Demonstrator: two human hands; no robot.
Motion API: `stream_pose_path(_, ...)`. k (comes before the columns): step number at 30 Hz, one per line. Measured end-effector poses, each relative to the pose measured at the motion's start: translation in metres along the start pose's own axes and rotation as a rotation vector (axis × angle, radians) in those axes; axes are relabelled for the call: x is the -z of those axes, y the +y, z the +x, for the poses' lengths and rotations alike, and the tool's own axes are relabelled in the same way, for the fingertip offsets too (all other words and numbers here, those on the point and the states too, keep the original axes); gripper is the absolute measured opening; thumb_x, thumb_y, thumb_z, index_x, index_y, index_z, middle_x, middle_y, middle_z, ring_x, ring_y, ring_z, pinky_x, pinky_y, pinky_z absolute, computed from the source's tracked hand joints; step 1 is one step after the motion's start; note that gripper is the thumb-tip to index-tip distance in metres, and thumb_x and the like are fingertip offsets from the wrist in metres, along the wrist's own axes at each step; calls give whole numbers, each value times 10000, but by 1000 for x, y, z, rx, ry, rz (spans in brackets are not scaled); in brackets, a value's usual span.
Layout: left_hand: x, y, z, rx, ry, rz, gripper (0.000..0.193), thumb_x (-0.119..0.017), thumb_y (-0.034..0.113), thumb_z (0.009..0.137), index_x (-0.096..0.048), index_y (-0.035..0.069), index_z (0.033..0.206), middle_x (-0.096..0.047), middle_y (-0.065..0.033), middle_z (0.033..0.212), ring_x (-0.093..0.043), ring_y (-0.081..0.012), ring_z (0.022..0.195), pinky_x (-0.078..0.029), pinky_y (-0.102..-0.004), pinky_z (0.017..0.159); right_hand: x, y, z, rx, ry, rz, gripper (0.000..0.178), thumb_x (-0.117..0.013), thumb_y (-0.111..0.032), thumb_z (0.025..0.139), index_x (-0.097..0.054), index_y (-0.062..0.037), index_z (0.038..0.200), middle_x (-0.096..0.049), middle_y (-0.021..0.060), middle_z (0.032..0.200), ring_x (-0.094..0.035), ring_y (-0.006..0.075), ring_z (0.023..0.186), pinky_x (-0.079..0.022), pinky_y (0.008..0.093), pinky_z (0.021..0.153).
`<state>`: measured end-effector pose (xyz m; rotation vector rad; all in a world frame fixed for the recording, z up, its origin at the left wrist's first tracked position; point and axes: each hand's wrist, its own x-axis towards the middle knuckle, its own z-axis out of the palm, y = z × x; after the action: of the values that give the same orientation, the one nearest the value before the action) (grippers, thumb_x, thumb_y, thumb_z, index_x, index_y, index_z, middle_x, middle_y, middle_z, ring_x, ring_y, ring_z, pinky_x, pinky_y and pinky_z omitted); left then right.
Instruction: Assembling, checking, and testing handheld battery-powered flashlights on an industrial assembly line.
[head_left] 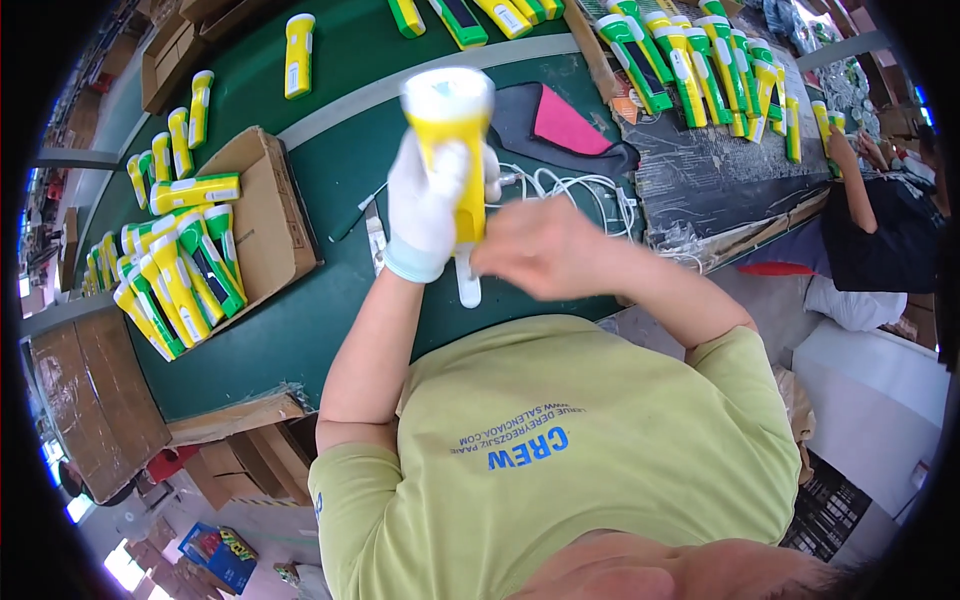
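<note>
The left hand (pixel 428 205), in a white glove, holds a yellow plastic flashlight with a round white lens end (pixel 455 150) up in the air above the green tabletop (pixel 340 290). The glove's fingers are wrapped around the middle of the flashlight and squeeze it tight. The flashlight stands almost straight up: its wide lens end points up and away, and its thin white tail end points down toward the person's chest.

The bare right hand (pixel 540 250) is just beside the lower part of the flashlight, on its right side, and seems to touch it there. This hand is blurry, so I cannot tell if its fingers are spread, curled or pinching something small. The left hand is the one that carries the flashlight; the right hand only comes in from the side.

The glove hides the middle of the flashlight, so any button or seam there cannot be seen. The right hand hides the spot where it meets the flashlight.

On the tabletop to the left, a flat brown cardboard box (pixel 255 215) holds a pile of yellow and green flashlights (pixel 175 275). Behind the hands lie white cables (pixel 570 190) and a black and pink cloth (pixel 560 125). More flashlights stand in a row on a dark mat (pixel 710 170) far to the right, where another person's arm (pixel 850 180) reaches.
</note>
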<state>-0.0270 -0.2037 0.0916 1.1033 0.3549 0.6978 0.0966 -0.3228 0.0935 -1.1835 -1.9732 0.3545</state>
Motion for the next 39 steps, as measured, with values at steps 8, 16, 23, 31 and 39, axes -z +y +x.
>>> stream_pose_path(8,-5,13,22,47,146,-48,366,-450,394,985,-478,45,1089,-593,-83,803,-594,-136,645,-511,-281,589,-23,-21,-19,-87,-14,206,138,-686,-89,834,-707,-95,970,-712,51,950,-683,198,790,-553,302,649)
stream_pose_path(16,-4,-15,8,386,75,-340,650,-417,606,946,-487,72,1309,-601,-58,1047,-609,-169,896,-511,-318,755,23,25,0,-815,427,885,192,-597,-147,946,-674,7,1032,-651,2,812,-550,37,668,-419,167,578)
stream_pose_path(23,-2,-10,-3,500,92,-321,615,-470,619,919,-545,95,1230,-602,-38,956,-591,-155,816,-506,-298,684,26,16,17,-604,418,536,161,-637,-82,911,-672,29,1022,-666,25,894,-592,51,797,-485,203,702)
stream_pose_path(31,-18,-1,-22,160,149,24,445,-509,424,971,-453,45,1197,-610,-80,928,-605,-145,742,-519,-284,641,32,-2,20,-528,376,219,106,-638,-49,888,-671,6,972,-660,39,843,-589,53,706,-467,228,583)
stream_pose_path(39,-25,20,-23,478,-1,-447,838,-388,785,837,-516,33,1182,-525,-47,708,-500,-162,570,-422,-305,528,23,13,4,-552,328,687,87,-633,-33,882,-665,12,950,-657,11,866,-577,61,703,-459,230,618)
